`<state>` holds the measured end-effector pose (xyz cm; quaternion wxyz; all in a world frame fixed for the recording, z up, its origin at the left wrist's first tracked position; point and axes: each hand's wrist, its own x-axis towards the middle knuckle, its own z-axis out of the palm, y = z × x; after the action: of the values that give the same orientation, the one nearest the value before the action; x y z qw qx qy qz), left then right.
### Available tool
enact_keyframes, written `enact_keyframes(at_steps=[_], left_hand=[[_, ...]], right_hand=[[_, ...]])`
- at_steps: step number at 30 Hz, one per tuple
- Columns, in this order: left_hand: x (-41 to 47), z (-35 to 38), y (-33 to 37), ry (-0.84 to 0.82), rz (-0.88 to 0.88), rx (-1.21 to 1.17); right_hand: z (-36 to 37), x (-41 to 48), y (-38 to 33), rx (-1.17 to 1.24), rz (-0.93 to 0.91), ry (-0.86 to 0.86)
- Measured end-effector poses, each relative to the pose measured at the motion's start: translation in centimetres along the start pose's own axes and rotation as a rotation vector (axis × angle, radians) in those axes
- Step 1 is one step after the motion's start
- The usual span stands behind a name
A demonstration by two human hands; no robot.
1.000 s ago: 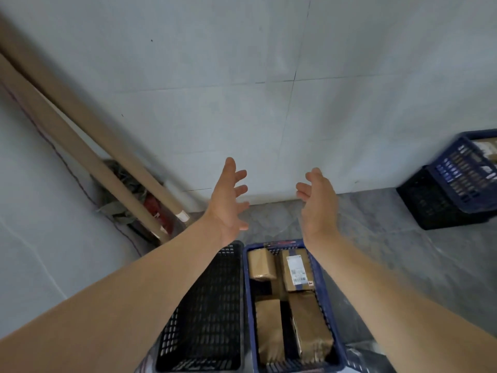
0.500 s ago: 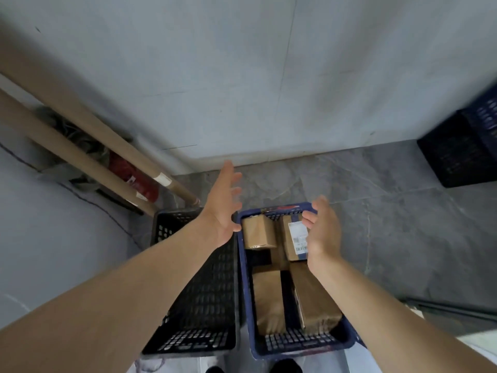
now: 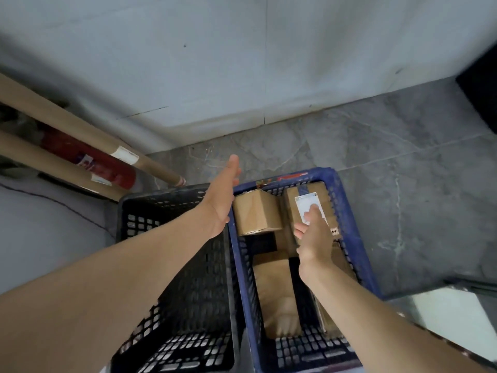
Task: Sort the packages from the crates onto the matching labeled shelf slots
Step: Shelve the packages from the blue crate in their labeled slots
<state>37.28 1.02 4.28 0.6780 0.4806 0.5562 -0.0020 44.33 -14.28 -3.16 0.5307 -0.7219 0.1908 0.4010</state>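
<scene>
A blue crate (image 3: 357,238) on the floor holds several brown cardboard packages. A small box (image 3: 255,214) lies at its far left. A bigger box with a white label (image 3: 309,203) lies at its far right. My right hand (image 3: 313,238) is down inside the crate, with its fingertips on that label and the fingers fairly straight. My left hand (image 3: 224,192) hovers flat and open over the rim between the two crates, beside the small box. A paper-wrapped package (image 3: 277,289) lies nearer me in the crate.
A black crate (image 3: 172,265) stands against the blue one on its left and shows nothing inside. Long cardboard tubes (image 3: 80,135) and a red cylinder (image 3: 88,160) lean in the left corner. A grey wall rises ahead. Another dark crate (image 3: 481,95) sits far right.
The view has tilted down and both hands have dropped from in front of the wall to the blue crate. My right hand has reached the labelled box.
</scene>
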Motion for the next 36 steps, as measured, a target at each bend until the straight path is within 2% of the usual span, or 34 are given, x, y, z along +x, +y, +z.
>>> enact_keyframes(at_steps=[6, 14, 27, 36], left_hand=[[5.3, 1.5, -2.6, -0.009, 0.058, 0.110], [10.4, 1.9, -4.9, -0.049, 0.016, 0.274], [13.6, 2.4, -6.6, -0.095, 0.015, 0.403], [13.8, 1.8, -7.5, -0.075, 0.057, 0.455]], right_hand=[[1.4, 4.8, 4.2, 0.045, 0.094, -0.053], [2.7, 7.8, 6.4, 0.109, 0.264, -0.106], [3.7, 9.1, 7.1, 0.226, 0.283, -0.174], [3.9, 8.6, 6.6, 0.150, 0.258, -0.183]])
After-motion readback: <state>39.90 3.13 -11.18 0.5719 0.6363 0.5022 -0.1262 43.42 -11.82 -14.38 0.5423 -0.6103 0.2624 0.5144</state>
